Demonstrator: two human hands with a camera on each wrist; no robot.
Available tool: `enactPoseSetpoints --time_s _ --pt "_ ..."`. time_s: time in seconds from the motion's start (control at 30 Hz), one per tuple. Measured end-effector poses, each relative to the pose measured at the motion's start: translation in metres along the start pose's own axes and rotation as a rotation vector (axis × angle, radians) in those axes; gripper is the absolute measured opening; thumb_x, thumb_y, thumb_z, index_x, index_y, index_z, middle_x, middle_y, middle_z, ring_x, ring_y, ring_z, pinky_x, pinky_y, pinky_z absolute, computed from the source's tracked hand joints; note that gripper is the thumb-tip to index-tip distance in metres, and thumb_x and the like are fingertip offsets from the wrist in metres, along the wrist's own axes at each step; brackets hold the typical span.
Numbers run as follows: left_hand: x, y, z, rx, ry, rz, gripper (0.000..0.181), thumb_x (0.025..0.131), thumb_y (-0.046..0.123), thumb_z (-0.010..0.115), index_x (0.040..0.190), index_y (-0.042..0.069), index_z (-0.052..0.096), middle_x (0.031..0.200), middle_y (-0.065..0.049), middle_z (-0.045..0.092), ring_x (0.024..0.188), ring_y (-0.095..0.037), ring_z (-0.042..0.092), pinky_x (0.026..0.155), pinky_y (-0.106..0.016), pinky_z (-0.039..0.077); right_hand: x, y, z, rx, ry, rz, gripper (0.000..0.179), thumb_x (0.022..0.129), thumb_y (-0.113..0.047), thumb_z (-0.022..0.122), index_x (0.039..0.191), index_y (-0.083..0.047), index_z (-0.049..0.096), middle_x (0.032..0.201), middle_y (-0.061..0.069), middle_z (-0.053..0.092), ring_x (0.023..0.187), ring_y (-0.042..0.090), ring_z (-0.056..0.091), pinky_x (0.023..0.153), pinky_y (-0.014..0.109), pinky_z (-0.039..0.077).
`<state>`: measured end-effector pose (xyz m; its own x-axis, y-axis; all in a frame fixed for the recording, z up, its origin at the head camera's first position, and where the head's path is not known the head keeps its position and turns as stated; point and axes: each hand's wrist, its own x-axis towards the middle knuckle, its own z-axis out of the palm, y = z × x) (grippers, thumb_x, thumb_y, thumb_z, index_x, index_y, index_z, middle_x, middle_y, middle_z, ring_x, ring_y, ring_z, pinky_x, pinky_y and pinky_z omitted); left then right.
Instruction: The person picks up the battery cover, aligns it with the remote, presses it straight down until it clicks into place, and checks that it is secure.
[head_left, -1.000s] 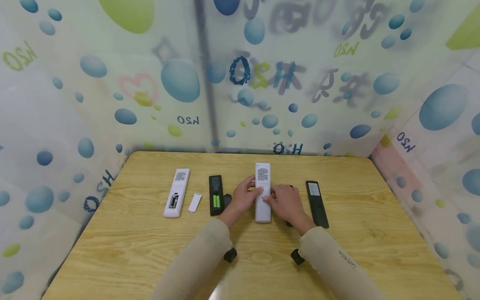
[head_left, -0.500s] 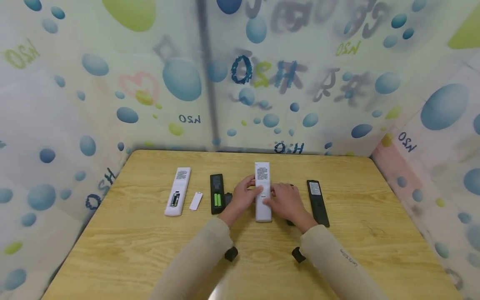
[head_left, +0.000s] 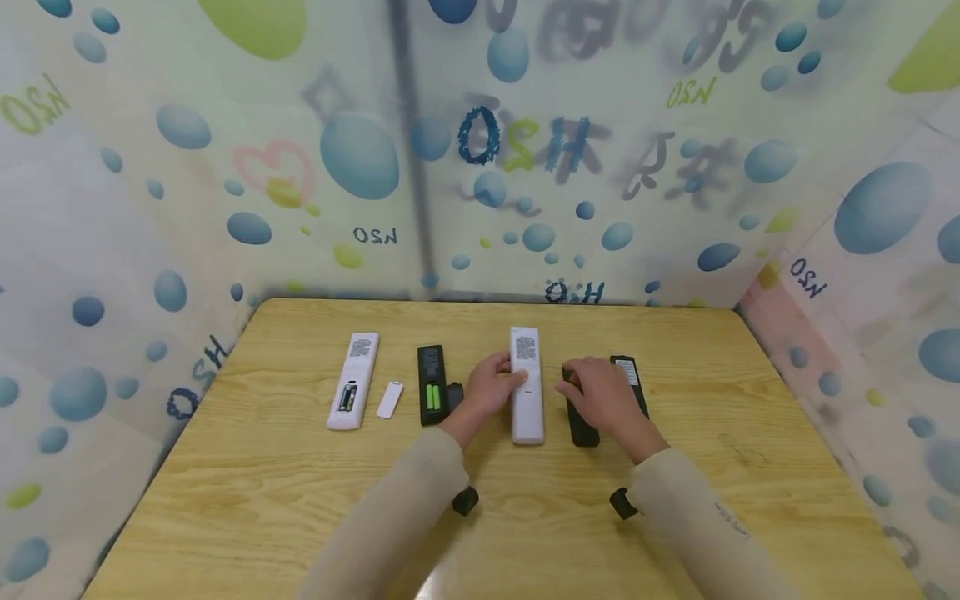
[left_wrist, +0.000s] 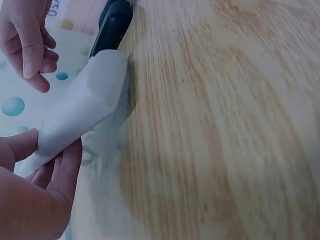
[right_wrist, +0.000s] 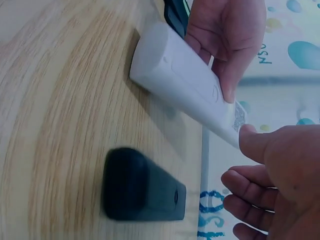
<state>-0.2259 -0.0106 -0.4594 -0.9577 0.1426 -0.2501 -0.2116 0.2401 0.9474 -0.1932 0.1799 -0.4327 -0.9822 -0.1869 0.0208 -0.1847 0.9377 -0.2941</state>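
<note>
White remote (head_left: 529, 402) between black remotes (head_left: 583, 430).

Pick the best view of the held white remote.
The head view: it shows the white remote end to end, label included. The right wrist view is closer, but the right hand covers the far tip; the left wrist view shows mainly the near end and side.

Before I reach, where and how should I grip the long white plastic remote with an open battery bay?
I'd pinch the white remote by its long edges, just beyond the open battery bay, coming from above and left: it lies flat and narrow, and a small white rectangular cover sits to its right.
</note>
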Motion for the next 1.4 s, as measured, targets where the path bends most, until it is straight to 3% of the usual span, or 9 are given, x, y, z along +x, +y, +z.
enactPoseSetpoints --time_s 0.27,0.53,0.97,1.2,1.4 --pt "0.005 0.001 0.012 0.04 -0.02 -0.04 0.046 0.095 0.021 0.065 0.137 0.007 0.054 0.119 -0.011 0.066 0.099 -0.019 0.065 0.082 -0.032 0.056 -0.006 0.01 -0.005 -0.015 0.006 0.02 0.049 0.096 -0.04 0.06 0.132 -0.006 0.059 0.097 0.007 0.065 0.097 0.028 0.058 0.096 0.055 0.043" --pt "0.012 -0.008 0.019 0.082 -0.021 -0.035 0.046 0.093 0.025 0.066 0.133 0.004 0.056 0.114 -0.012 0.068 0.095 -0.02 0.068 0.075 -0.031 0.058 -0.009 0.016 -0.009 -0.034 0.01 0.027 0.051 0.096 -0.04 0.059 0.133 -0.004 0.056 0.104 0.011 0.067 0.111 0.035 0.058 0.1 0.058 0.039" --pt "0.014 -0.007 0.024 0.255 0.024 -0.07 0.035 0.088 0.029 0.073 0.117 0.009 0.066 0.1 -0.006 0.067 0.077 -0.015 0.066 0.053 -0.024 0.055 -0.011 0.023 -0.004 -0.028 -0.009 0.038 0.052 0.096 -0.04 0.06 0.133 -0.003 0.056 0.102 0.009 0.066 0.105 0.032 0.058 0.098 0.057 0.04" --pt "0.008 -0.002 0.025 0.31 0.069 -0.063 0.031 0.087 0.029 0.074 0.11 0.009 0.069 0.094 -0.005 0.067 0.074 -0.014 0.065 0.051 -0.022 0.053 -0.009 0.024 -0.003 -0.026 -0.023 0.056 0.053 0.096 -0.039 0.06 0.134 -0.003 0.055 0.105 0.01 0.067 0.109 0.033 0.056 0.1 0.058 0.038" --pt "0.005 0.001 0.027 0.34 0.112 -0.079 0.035 0.086 0.03 0.075 0.115 0.011 0.068 0.097 -0.004 0.068 0.077 -0.015 0.064 0.053 -0.023 0.053 -0.009 0.023 -0.003 -0.022 -0.029 0.075 0.053 0.096 -0.039 0.061 0.134 -0.004 0.055 0.106 0.01 0.068 0.111 0.034 0.056 0.101 0.058 0.037"
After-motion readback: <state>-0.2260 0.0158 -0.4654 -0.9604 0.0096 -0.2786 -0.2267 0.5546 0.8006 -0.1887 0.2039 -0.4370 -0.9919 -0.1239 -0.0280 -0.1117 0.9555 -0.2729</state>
